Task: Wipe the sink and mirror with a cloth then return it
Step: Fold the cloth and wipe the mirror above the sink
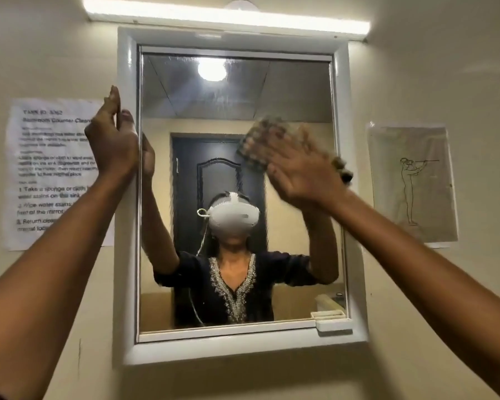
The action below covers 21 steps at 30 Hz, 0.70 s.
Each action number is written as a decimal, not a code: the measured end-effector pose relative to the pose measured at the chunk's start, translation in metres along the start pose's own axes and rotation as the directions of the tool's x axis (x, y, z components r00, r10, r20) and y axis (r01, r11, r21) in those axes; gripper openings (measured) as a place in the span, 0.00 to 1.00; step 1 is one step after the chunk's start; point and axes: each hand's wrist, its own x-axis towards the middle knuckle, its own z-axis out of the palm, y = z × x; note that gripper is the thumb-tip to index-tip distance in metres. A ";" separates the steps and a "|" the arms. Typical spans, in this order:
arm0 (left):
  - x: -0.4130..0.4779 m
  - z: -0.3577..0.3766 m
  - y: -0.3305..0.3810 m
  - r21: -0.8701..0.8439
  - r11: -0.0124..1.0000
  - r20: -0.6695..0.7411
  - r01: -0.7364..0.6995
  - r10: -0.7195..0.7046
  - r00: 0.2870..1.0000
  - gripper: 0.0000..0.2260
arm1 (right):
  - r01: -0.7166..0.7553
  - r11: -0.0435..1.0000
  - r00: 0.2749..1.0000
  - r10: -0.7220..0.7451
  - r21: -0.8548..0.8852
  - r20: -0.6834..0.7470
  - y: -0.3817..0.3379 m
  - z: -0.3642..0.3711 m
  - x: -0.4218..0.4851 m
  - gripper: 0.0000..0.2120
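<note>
A white-framed mirror [185, 90] hangs on the wall straight ahead. My right hand [300, 171] presses a patterned brownish cloth [257, 140] flat against the upper right part of the glass; the hand and cloth are blurred by motion. My left hand [111, 140] rests against the mirror's left frame edge, fingers straight and together, holding nothing. The glass reflects a person with a white headset and both raised arms. The sink is out of view.
A tube light [228, 15] glows above the mirror. A printed instruction sheet [41, 174] is taped to the wall at left, and a line drawing on paper [413, 183] at right. A small white ledge [334, 324] sits at the frame's lower right corner.
</note>
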 end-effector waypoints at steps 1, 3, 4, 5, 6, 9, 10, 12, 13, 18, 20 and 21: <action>0.000 0.000 -0.001 0.001 1.000 0.002 0.007 -0.007 1.000 0.19 | -0.162 0.986 0.986 0.163 0.026 -0.020 0.017 -0.006 0.019 0.23; 0.000 0.001 -0.004 -0.002 1.000 0.010 0.008 -0.008 1.000 0.19 | -0.369 0.928 0.927 0.372 0.057 -0.049 0.037 -0.010 0.045 0.24; 0.000 0.001 -0.005 -0.011 1.000 0.013 0.006 -0.006 1.000 0.19 | -0.411 0.910 0.908 0.414 0.062 -0.060 0.038 -0.010 0.052 0.24; 0.000 0.002 -0.005 -0.024 1.000 0.008 0.002 -0.001 1.000 0.19 | -0.422 0.904 0.901 0.426 0.071 -0.074 0.033 -0.009 0.054 0.24; 0.001 0.003 -0.006 -0.035 0.999 0.002 0.003 -0.003 1.000 0.19 | -0.408 0.909 0.906 0.415 0.084 -0.084 0.024 -0.009 0.052 0.24; 0.002 0.004 -0.007 -0.034 0.999 -0.017 0.006 -0.006 1.000 0.19 | -0.176 0.983 0.984 0.177 0.046 -0.030 -0.026 0.001 0.007 0.24; 0.002 0.004 -0.007 -0.030 1.000 -0.022 0.000 -0.001 1.000 0.19 | -0.030 0.999 0.999 0.029 0.036 0.018 -0.046 0.006 -0.020 0.25; 0.004 0.005 -0.010 -0.030 1.000 -0.028 -0.007 0.006 1.000 0.20 | 0.285 0.956 0.946 -0.292 0.069 0.143 -0.078 0.014 -0.081 0.25; 0.006 0.006 -0.012 -0.031 0.999 -0.035 -0.015 0.014 0.999 0.20 | 0.428 0.898 0.875 -0.439 0.097 0.202 -0.082 0.016 -0.109 0.25; 0.020 0.016 -0.037 -0.110 0.994 -0.047 -0.015 0.010 0.999 0.21 | 0.702 0.701 0.659 -0.706 0.127 0.260 -0.027 0.008 -0.116 0.21; 0.030 0.020 -0.052 -0.179 0.984 -0.046 0.019 -0.028 0.999 0.21 | 0.601 0.797 0.771 -0.598 0.062 0.220 0.004 0.002 -0.081 0.21; 0.036 0.024 -0.063 -0.198 0.979 -0.056 0.035 -0.047 0.997 0.20 | 0.498 0.867 0.850 -0.486 -0.009 0.204 0.023 -0.002 -0.058 0.22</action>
